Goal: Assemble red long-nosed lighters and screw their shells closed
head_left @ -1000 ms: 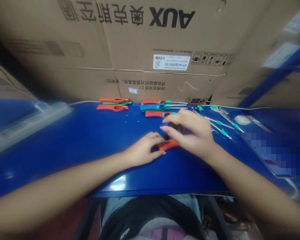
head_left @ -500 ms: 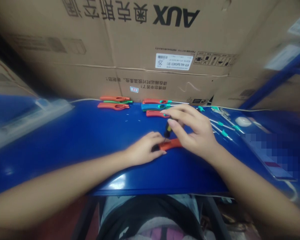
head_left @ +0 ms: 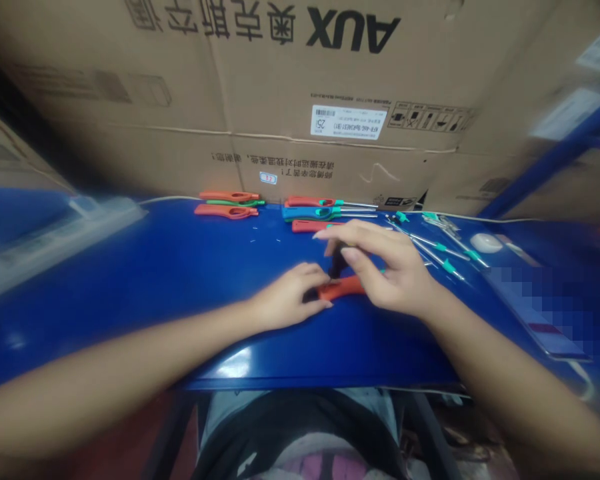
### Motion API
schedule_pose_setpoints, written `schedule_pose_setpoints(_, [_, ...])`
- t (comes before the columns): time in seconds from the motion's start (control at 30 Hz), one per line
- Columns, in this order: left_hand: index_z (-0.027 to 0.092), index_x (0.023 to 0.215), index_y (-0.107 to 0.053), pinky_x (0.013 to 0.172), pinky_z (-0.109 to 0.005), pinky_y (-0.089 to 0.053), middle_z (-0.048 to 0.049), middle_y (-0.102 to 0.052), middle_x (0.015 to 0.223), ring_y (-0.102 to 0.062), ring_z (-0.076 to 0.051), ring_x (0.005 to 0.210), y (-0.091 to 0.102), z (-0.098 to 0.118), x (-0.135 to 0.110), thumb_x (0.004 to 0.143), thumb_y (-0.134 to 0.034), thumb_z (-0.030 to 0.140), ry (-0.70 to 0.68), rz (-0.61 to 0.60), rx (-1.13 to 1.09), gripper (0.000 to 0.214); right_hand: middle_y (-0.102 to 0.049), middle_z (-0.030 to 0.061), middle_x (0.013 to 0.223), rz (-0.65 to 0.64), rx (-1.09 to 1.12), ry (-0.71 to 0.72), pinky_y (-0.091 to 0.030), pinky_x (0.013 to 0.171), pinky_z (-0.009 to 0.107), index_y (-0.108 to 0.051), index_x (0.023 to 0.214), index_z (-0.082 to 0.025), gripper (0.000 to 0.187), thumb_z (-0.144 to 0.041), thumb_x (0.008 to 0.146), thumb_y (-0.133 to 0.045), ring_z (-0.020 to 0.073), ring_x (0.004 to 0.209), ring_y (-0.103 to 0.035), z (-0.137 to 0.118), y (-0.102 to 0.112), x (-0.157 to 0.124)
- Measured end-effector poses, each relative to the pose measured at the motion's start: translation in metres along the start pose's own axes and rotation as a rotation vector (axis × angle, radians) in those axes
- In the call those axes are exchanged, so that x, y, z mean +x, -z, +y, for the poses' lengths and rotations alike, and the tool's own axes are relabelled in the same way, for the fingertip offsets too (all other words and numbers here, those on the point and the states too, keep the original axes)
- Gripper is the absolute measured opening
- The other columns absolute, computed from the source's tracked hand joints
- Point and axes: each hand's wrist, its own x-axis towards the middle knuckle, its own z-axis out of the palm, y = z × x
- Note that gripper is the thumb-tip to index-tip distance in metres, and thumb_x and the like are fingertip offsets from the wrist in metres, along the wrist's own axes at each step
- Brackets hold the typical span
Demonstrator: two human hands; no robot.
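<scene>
An orange lighter body (head_left: 341, 287) lies on the blue table (head_left: 155, 280) near its front edge. My left hand (head_left: 287, 300) rests on the table with its fingers closed on the lighter's left end. My right hand (head_left: 383, 263) is curled over the right part of the lighter and pinches a small dark tool (head_left: 336, 261) that stands upright on it. Most of the lighter's right end is hidden under that hand.
Orange and green lighter shells (head_left: 227, 205) and finished lighters with metal tubes (head_left: 320, 212) lie at the table's back. Teal-tipped metal rods (head_left: 443, 250) are scattered at the right, beside a white lump (head_left: 485, 242). Large cardboard boxes (head_left: 300, 100) stand behind the table.
My right hand has shifted slightly over the lighter, its fingers lifting and then settling again round the dark tool. My left hand has stayed put.
</scene>
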Motion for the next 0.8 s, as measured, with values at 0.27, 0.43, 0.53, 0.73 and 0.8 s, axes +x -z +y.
schedule_pose_setpoints(0.27, [0.019,0.125,-0.067,0.099,-0.041,-0.051,-0.0090,-0.068,0.111,-0.064,-0.025,0.108,-0.001,-0.001,-0.001,0.090,-0.071,0.026,-0.010,0.011,-0.003,0.036,-0.077,0.0070,0.106,0.033,-0.167,-0.037,-0.057,0.085,0.030,-0.064,0.134,-0.021,0.036,-0.023,0.102,-0.049,0.0170,0.089,-0.073,0.006,-0.002,-0.006])
schedule_pose_setpoints(0.43, [0.018,0.108,-0.069,0.094,-0.040,-0.055,-0.0092,-0.070,0.109,-0.067,-0.026,0.104,-0.006,-0.008,-0.001,0.090,-0.068,0.027,-0.016,0.075,-0.035,0.021,-0.077,0.0069,0.095,-0.074,-0.049,0.036,-0.057,0.073,0.026,-0.074,0.107,-0.016,0.027,-0.012,0.095,-0.050,0.0157,0.084,-0.072,0.021,-0.029,-0.018])
schedule_pose_setpoints(0.53, [0.016,0.103,-0.069,0.091,-0.038,-0.057,-0.0089,-0.071,0.109,-0.068,-0.024,0.101,-0.006,-0.009,0.000,0.088,-0.069,0.024,-0.060,0.082,-0.074,0.017,-0.075,0.0080,0.103,-0.059,-0.069,-0.045,-0.057,0.074,0.027,-0.072,0.108,-0.015,0.026,-0.016,0.097,-0.050,0.0152,0.088,-0.070,0.027,-0.042,-0.021])
schedule_pose_setpoints(0.73, [0.014,0.098,-0.069,0.090,-0.036,-0.057,-0.0078,-0.073,0.103,-0.069,-0.024,0.102,-0.004,-0.002,0.002,0.082,-0.066,0.009,0.018,0.067,-0.137,0.017,-0.071,0.0091,0.114,-0.199,-0.387,-0.009,-0.049,0.060,0.026,-0.070,0.116,-0.017,0.030,-0.020,0.097,-0.047,0.0152,0.079,-0.067,0.026,-0.049,-0.025])
schedule_pose_setpoints(0.8, [0.014,0.101,-0.069,0.092,-0.038,-0.056,-0.0093,-0.072,0.109,-0.068,-0.025,0.105,-0.003,-0.001,0.002,0.083,-0.064,0.010,0.003,0.076,-0.153,0.019,-0.070,0.0105,0.114,-0.151,-0.358,0.010,-0.049,0.062,0.027,-0.068,0.117,-0.017,0.030,-0.019,0.096,-0.047,0.0155,0.079,-0.066,0.022,-0.048,-0.025])
